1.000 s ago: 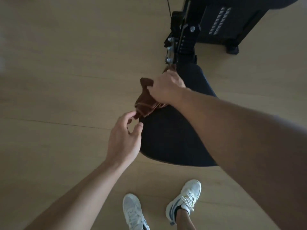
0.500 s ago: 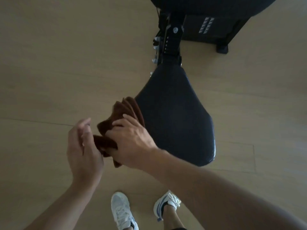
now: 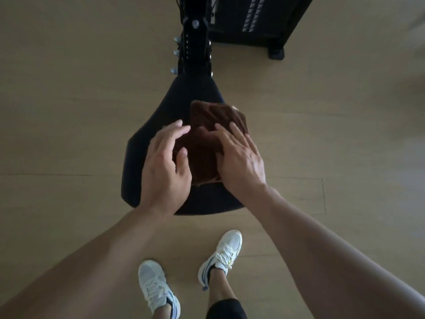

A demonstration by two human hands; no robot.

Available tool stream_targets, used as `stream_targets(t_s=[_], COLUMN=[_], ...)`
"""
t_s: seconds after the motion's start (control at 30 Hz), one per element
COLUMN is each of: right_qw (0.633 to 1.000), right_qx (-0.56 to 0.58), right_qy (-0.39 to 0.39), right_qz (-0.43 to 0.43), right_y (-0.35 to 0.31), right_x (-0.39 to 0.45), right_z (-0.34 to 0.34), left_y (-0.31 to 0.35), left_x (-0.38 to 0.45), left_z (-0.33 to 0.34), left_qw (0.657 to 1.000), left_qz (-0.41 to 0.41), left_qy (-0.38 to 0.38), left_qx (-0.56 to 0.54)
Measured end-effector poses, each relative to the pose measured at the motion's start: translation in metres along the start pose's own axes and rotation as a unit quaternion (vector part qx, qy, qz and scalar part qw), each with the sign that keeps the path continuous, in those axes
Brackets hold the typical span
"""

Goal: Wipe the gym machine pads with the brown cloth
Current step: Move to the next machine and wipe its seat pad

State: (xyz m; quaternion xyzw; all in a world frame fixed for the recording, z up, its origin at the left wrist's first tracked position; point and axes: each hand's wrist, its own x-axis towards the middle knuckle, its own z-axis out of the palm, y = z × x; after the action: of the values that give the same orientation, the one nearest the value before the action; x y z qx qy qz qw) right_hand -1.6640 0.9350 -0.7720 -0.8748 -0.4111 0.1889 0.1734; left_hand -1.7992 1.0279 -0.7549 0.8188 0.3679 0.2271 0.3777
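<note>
**Brown cloth held flat on the seat pad by two hands**

One brown cloth (image 3: 208,143), one black seat pad (image 3: 184,102), two hands and two white trainers are counted in the head view. The cloth is seen folded and laid on the right half of the pad, its far corner reaching the pad's right edge.

The left hand (image 3: 165,166) is held half open, fingers loosely curved and spread; its thumb and fingertips are rested on the left edge of the cloth, and the palm is placed over the bare pad. The right hand (image 3: 239,160) is spread wide and pressed flat onto the right side of the cloth, with the fingers pointed away from the person. Nothing is gripped by either hand; the cloth is only pressed between them and the pad.

The pad is shown as wide at the near end and narrow at the far end, where it is joined to a black upright post (image 3: 195,40) fitted with silver knobs. A black machine base (image 3: 255,19) is seen beyond the post, on the right. The floor (image 3: 69,111) is made of pale wood-look planks, with thin seams visible. The white trainers (image 3: 156,288) are planted on the floor just in front of the pad's near end. The room is dimly lit.
</note>
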Motion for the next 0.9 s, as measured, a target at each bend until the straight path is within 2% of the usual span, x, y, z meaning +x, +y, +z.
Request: stream_targets(t_s=[0.13,0.23,0.37,0.43,0.53,0.6,0.67,0.77,0.9], right_qw=[0.985,0.944,0.893,0.831,0.690,0.612,0.564,0.563,0.568], right_qx=[0.092,0.192,0.258,0.329,0.454,0.501,0.527,0.604,0.616], right_qy=[0.012,0.059,0.134,0.178,0.217,0.201,0.164,0.036,-0.099], right_qz=[0.147,0.262,0.343,0.411,0.519,0.578,0.614,0.563,0.536], right_y=[0.023,0.018,-0.014,-0.037,-0.079,-0.109,-0.133,-0.162,-0.171], right_x=[-0.027,-0.059,-0.090,-0.099,-0.102,-0.095,-0.088,-0.088,-0.099], right_z=[-0.011,-0.004,0.012,0.016,0.023,0.028,0.039,0.056,0.058], left_y=[0.000,-0.003,-0.001,-0.002,-0.010,-0.017,-0.021,-0.030,-0.037], left_x=[-0.014,-0.040,-0.078,-0.093,-0.110,-0.114,-0.119,-0.127,-0.135], left_z=[-0.001,-0.010,-0.032,-0.045,-0.065,-0.078,-0.093,-0.116,-0.143], left_qw=[0.998,0.996,0.996,0.993,0.974,0.952,0.938,0.939,0.939], left_qz=[-0.043,-0.079,-0.073,-0.106,-0.213,-0.285,-0.325,-0.329,-0.328], left_qy=[-0.039,-0.033,-0.023,0.001,0.043,0.072,0.079,0.065,0.063], left_qx=[-0.018,-0.036,-0.034,-0.045,-0.066,-0.084,-0.093,-0.083,-0.078])
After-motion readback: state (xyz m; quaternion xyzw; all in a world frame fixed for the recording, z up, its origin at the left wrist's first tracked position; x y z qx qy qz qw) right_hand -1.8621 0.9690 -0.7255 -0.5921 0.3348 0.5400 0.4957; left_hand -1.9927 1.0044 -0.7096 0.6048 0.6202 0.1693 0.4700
